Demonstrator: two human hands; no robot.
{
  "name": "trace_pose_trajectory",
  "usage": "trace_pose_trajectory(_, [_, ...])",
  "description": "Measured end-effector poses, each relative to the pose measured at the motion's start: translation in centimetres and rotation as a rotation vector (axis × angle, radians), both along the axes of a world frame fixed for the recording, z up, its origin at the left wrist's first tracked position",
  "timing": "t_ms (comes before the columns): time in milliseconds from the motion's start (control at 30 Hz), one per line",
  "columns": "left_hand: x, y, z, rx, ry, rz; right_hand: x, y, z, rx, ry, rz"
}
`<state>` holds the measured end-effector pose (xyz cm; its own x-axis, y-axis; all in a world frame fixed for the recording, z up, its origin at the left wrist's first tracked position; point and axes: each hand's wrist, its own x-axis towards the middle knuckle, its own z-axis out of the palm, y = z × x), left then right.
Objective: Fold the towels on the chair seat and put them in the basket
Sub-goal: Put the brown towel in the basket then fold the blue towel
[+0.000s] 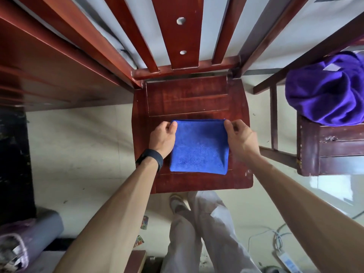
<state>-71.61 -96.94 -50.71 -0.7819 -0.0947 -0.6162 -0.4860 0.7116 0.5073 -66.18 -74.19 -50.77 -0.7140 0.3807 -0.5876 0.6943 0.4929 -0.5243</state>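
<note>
A blue towel (199, 147) lies folded into a near square on the front half of the red-brown wooden chair seat (189, 97). My left hand (162, 137) pinches its far left corner between thumb and fingers. My right hand (239, 136) pinches the far right corner in the same way. A purple towel (325, 89) sits crumpled in a heap on a second wooden chair (334, 148) at the right. No basket is in view.
The chair's slatted back (173, 36) rises behind the seat. A dark wooden table edge (49, 75) runs along the left. A grey roll (39, 231) lies on the floor at lower left, and a power strip with cables (285, 257) at lower right. My legs stand just before the seat.
</note>
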Motion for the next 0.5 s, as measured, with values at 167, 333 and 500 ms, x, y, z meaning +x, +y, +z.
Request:
trace_pose_trajectory(167, [-0.3, -0.4, -1.6, -0.05, -0.008, -0.01, -1.1, -0.3, -1.2, 0.078, -0.025, 0.045])
trace_pose_trajectory(333, [-0.7, -0.1, -2.2, -0.136, -0.001, -0.059, -1.5, -0.2, -2.1, 0.156, -0.107, 0.055])
trace_pose_trajectory(500, [-1.0, 0.2, -2.2, -0.228, 0.018, -0.114, -2.1, -0.5, -2.5, 0.214, -0.131, 0.053])
